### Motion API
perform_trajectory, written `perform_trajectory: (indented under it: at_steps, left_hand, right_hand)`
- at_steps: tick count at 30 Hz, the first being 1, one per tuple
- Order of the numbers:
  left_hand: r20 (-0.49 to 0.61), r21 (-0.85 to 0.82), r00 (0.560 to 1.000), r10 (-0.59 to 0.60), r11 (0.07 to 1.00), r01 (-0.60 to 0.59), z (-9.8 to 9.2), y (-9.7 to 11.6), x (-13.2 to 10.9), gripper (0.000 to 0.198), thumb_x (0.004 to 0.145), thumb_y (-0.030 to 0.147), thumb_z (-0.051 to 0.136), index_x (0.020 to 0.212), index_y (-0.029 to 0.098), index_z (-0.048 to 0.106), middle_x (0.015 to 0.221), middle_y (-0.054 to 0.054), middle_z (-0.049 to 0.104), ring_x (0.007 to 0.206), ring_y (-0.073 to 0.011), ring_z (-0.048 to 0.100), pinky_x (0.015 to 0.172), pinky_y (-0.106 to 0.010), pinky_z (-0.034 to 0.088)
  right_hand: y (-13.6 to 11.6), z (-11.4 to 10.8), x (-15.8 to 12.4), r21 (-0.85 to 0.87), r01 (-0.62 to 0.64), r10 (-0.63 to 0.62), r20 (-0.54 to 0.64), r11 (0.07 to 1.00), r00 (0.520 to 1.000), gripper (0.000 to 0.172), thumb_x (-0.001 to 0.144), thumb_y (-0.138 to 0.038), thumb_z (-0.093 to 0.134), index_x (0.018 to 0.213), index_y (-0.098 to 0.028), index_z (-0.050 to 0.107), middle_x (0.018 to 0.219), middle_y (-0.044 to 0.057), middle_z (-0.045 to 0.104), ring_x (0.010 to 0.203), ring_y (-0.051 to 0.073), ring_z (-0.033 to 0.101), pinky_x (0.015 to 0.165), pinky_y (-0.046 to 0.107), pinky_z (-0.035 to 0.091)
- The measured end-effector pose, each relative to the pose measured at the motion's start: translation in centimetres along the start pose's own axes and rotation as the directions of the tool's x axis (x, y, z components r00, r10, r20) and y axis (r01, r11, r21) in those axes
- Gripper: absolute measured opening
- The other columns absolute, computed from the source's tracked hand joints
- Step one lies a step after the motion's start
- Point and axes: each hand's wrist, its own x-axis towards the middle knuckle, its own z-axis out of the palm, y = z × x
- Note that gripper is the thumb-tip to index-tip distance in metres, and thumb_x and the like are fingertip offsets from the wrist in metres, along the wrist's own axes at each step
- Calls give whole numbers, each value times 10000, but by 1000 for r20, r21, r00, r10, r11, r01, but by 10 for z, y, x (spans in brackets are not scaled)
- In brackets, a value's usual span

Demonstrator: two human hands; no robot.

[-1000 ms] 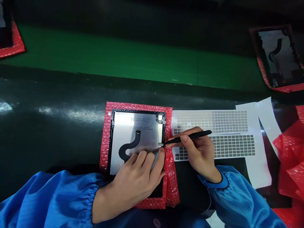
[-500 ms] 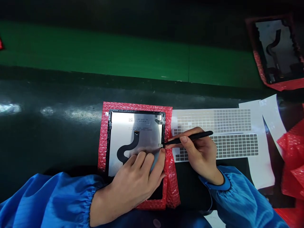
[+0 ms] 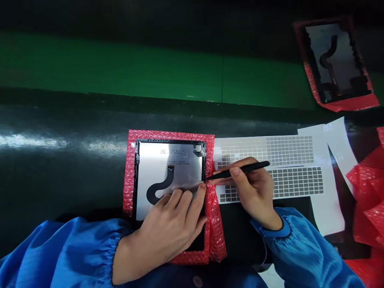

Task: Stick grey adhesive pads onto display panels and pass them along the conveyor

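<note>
A tablet-sized display panel (image 3: 150,176) with a silvery back, black frame and curved black flex cable (image 3: 156,188) lies on red bubble wrap (image 3: 129,184). My left hand (image 3: 168,224) rests on its lower part, fingers extended. The index fingertip presses at the right edge, over a small pale tab that is mostly hidden. In my right hand (image 3: 252,184) is a slim black pen-shaped tool (image 3: 252,167), gripped between thumb and fingers. Its pointed tip reaches the panel's right edge, just above the left index fingertip; whether it touches is too small to tell.
Sheets of small grey rectangular stickers (image 3: 295,182) lie right of the panel, partly under my right hand, with white paper (image 3: 330,216) beyond. Crumpled red bubble wrap (image 3: 369,184) is at far right. Another panel (image 3: 339,64) on red wrap sits at the upper right.
My left index fingertip has slid slightly up the edge, covering most of the pale tab. The tool's tip has risen slightly along the edge. The whole view has shifted a little.
</note>
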Motion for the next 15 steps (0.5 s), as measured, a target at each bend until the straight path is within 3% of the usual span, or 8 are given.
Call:
perform_trajectory:
  at_steps: [6, 10, 12, 15]
  left_hand:
    - [-6, 7, 1000, 7, 1000, -7, -7, -2, 2, 574, 1026, 348, 511, 1430, -59, 525, 1093, -179, 713, 928, -268, 689, 753, -381, 591]
    - [-62, 57, 998, 14, 998, -10, -14, -3, 23, 487, 1024, 399, 523, 1306, 22, 646, 1064, -158, 714, 946, -288, 680, 774, -405, 575]
    - [-92, 79, 995, 45, 996, -38, -11, -5, 38, 519, 1015, 444, 535, 1340, 51, 631, 1251, -202, 683, 1134, -341, 651, 908, -461, 551]
    - [-46, 81, 995, 88, 993, -84, -1, -8, 54, 678, 989, 564, 540, 1429, 48, 564, 1545, -271, 492, 1442, -410, 451, 1119, -548, 420]
  right_hand:
    - [-11, -16, 3, -87, 95, -104, -99, 992, 990, 131, 1004, -376, 688, 986, -259, 634, 899, 52, 824, 718, 248, 832, 581, 342, 721]
    - [-13, -28, 14, -182, 124, -144, -101, 975, 984, 101, 987, -321, 719, 989, -239, 659, 941, 56, 820, 738, 240, 832, 641, 343, 728]
    - [-11, -31, 19, -185, 124, -144, -98, 975, 985, 104, 980, -309, 729, 985, -233, 658, 928, 52, 820, 730, 228, 830, 648, 330, 725]
    - [-6, -33, 22, -196, 88, -108, -93, 977, 990, 113, 982, -316, 726, 979, -228, 655, 900, 51, 821, 728, 220, 828, 646, 317, 719]
